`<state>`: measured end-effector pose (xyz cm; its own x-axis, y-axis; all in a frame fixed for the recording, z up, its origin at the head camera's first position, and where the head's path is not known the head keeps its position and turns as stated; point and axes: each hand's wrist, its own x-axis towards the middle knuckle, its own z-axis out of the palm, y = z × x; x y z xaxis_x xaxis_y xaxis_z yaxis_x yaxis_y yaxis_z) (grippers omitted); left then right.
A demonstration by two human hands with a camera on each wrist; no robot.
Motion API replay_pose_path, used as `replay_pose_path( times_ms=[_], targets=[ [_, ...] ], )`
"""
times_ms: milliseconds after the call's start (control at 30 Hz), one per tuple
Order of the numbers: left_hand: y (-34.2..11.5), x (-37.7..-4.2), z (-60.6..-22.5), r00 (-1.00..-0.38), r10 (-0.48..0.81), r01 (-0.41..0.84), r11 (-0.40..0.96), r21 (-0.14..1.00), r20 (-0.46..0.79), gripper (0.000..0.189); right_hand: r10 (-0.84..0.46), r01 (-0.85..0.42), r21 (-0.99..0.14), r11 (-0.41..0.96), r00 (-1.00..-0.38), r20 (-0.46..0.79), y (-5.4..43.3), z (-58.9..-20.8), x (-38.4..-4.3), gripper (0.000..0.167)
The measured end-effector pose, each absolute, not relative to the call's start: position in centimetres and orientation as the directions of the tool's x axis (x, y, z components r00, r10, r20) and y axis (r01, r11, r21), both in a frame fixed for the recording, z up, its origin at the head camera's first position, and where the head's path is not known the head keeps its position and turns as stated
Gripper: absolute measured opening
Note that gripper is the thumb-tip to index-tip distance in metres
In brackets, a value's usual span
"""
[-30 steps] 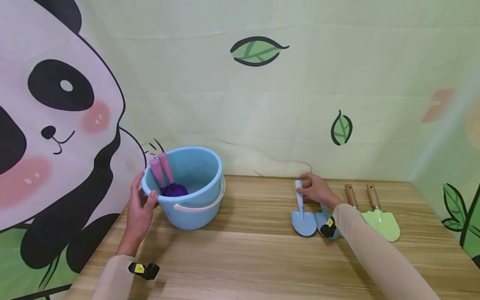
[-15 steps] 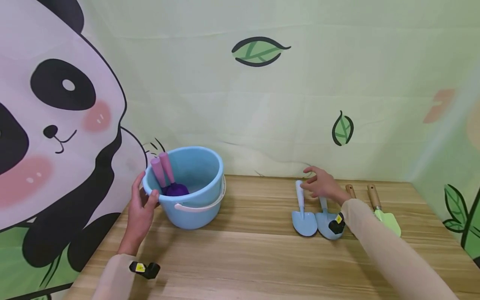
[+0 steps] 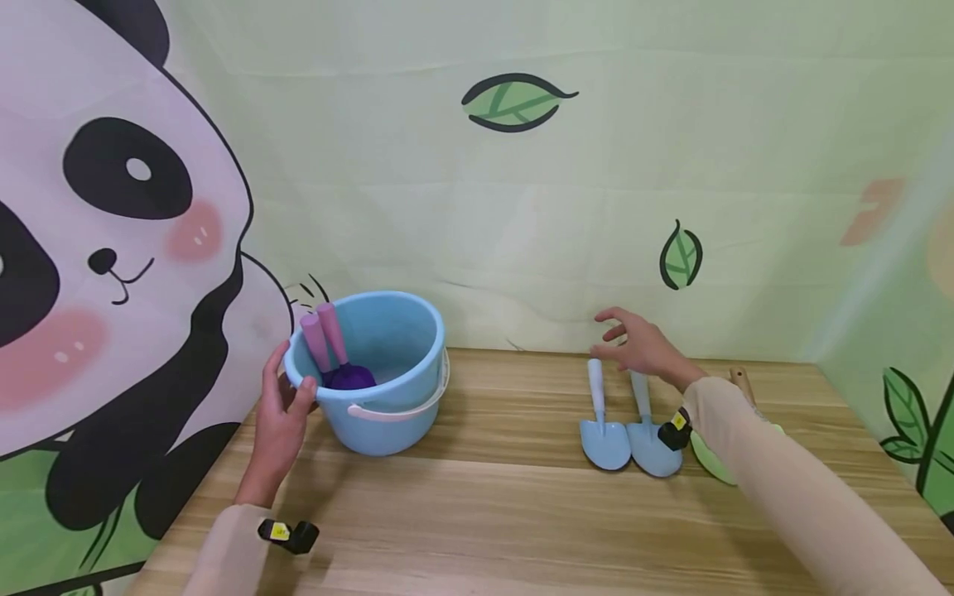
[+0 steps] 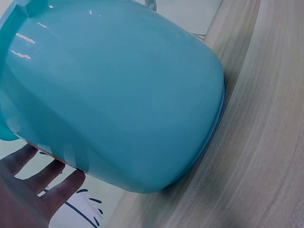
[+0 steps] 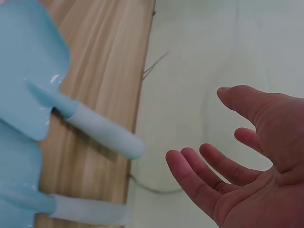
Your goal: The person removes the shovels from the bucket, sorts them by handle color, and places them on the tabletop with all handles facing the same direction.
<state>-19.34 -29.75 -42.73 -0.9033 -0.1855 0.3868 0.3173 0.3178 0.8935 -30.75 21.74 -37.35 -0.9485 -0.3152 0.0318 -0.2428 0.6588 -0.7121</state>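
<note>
My left hand [image 3: 279,422] holds the light blue bucket [image 3: 382,420] at its left side, thumb at the rim and fingers against the outer wall. In the left wrist view, several fingertips touch the bucket wall [image 4: 128,95]. Two purple trowels [image 3: 350,377] with pink-purple handles lean inside the bucket. My right hand [image 3: 643,343] is in the air with fingers spread, holding nothing. It is just beyond the pale handles of two blue trowels [image 3: 605,445], which lie side by side on the table. In the right wrist view, the fingers are apart from the nearer trowel handle [image 5: 107,133].
A green trowel blade [image 3: 711,459] and a wooden handle [image 3: 741,379] show partly behind my right sleeve. The wood-grain table [image 3: 477,521] ends at a pale green printed cloth [image 3: 522,223]. A white bail handle [image 3: 395,414] hangs on the bucket's front.
My right hand has let go of the left blue trowel's handle and has risen away from it, fingers opening. The left hand and bucket have stayed in place.
</note>
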Motion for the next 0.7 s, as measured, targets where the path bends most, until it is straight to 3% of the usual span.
replay_pose_path(
  times_ms=[700],
  targets=[
    [-30.1,-19.4,-42.8,-0.907,-0.179,0.311,0.321,0.894,0.380,0.068,-0.451,-0.408,-0.708,0.577,-0.882,0.140,15.0,-30.9,-31.4,0.065]
  ],
)
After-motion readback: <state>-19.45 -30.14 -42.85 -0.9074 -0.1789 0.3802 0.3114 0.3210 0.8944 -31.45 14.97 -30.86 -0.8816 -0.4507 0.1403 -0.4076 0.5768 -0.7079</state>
